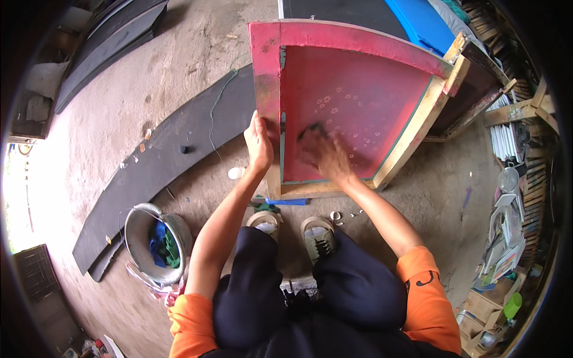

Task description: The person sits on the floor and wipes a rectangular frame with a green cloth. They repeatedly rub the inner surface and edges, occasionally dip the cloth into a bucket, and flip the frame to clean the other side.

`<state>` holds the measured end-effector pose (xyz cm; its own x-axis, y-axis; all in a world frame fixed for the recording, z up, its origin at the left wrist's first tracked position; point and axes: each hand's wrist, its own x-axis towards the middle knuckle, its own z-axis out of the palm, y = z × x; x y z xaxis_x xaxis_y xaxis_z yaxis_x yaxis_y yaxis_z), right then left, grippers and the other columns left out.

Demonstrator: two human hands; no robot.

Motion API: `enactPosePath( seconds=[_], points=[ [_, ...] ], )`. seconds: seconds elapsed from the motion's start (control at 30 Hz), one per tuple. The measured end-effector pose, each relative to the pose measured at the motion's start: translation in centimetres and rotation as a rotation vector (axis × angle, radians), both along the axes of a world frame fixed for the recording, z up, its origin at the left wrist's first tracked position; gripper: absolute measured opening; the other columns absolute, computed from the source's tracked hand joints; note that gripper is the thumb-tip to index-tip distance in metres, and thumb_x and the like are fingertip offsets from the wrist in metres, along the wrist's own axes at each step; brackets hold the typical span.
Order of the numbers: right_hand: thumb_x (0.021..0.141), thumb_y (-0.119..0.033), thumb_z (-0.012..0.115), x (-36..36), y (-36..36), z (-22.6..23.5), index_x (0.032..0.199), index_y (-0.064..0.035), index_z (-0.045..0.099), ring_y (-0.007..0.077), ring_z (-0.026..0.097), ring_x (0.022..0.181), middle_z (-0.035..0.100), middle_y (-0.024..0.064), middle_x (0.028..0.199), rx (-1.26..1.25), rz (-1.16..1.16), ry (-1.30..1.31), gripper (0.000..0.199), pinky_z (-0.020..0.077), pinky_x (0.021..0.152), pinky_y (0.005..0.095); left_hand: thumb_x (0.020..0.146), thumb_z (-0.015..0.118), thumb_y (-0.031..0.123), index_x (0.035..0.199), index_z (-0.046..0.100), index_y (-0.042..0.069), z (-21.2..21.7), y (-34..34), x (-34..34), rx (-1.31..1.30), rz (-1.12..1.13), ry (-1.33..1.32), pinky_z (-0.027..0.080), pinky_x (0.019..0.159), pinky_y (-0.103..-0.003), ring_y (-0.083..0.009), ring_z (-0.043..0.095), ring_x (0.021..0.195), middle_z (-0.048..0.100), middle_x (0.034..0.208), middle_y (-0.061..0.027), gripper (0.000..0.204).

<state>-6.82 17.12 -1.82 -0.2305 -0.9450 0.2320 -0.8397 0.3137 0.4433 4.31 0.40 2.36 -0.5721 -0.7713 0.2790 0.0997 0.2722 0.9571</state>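
Note:
My left hand [259,142] grips the left side of a screen printing frame [267,89], thumb up along its edge. Wood stained pink-red forms the top and left sides, while the right and bottom rails are barer wood. Inside it stretches a red mesh [382,95] with small pale flower shapes. My right hand [334,158] is over the lower left part of this mesh, its fingers smeared by motion. A dark patch [313,129] shows at the fingertips; whether it is a cloth or something else is unclear.
A metal bucket [186,230] with blue and green cloths [172,249] stands left of my legs. A long dark curved panel [161,161] lies on the floor behind it. Another wooden frame [477,89] leans at the right, near stacked papers and clutter [504,238].

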Motion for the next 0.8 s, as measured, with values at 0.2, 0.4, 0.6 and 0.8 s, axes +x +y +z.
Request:
enactPosePath(
  seconds=[0.2, 0.4, 0.6, 0.8],
  points=[
    [0.081, -0.047, 0.051, -3.7, -2.1, 5.2, 0.132, -0.0006, 0.035, 0.0359, 0.015, 0.133, 0.026, 0.0186, 0.141, -0.586, -0.102, -0.263, 0.071, 0.0065, 0.105, 0.0589, 0.095, 0.031, 0.041, 0.100, 0.053, 0.000, 0.3, 0.6, -0.1, 0.040, -0.035, -0.041, 0.038, 0.056, -0.025, -0.0110, 0.045, 0.060, 0.052, 0.067, -0.0036, 0.047],
    [0.082, -0.053, 0.044, -3.6, -1.6, 4.2, 0.131, -0.0022, 0.038, 0.0315, 0.023, 0.131, 0.031, 0.0132, 0.140, 0.051, 0.272, -0.001, 0.070, 0.0177, 0.105, 0.0540, 0.095, 0.032, 0.041, 0.100, 0.054, 0.000, 0.4, 0.1, -1.6, -0.032, -0.034, 0.111, 0.039, 0.056, -0.027, -0.0116, 0.046, 0.060, 0.055, 0.069, -0.0044, 0.047],
    [0.084, -0.049, 0.045, -4.3, -1.6, 9.2, 0.134, 0.0054, 0.025, 0.0369, 0.018, 0.132, 0.019, 0.0245, 0.141, -0.476, -0.276, -0.140, 0.077, 0.0154, 0.105, 0.0542, 0.089, 0.046, 0.045, 0.108, 0.053, -0.001, 0.6, -0.1, -0.9, -0.020, -0.109, 0.041, 0.041, 0.059, -0.025, -0.0106, 0.049, 0.066, 0.059, 0.074, -0.0037, 0.050],
    [0.085, -0.051, 0.042, -4.9, 3.0, 3.3, 0.134, -0.0013, 0.029, 0.0303, 0.019, 0.133, 0.021, 0.0161, 0.143, -0.290, -0.084, -0.124, 0.072, 0.0135, 0.108, 0.0480, 0.074, 0.071, 0.016, 0.101, 0.054, -0.001, 1.3, 0.2, -1.2, 0.196, -0.212, 0.060, 0.044, 0.071, -0.025, -0.0084, 0.051, 0.076, 0.059, 0.084, -0.0024, 0.036]
  ],
)
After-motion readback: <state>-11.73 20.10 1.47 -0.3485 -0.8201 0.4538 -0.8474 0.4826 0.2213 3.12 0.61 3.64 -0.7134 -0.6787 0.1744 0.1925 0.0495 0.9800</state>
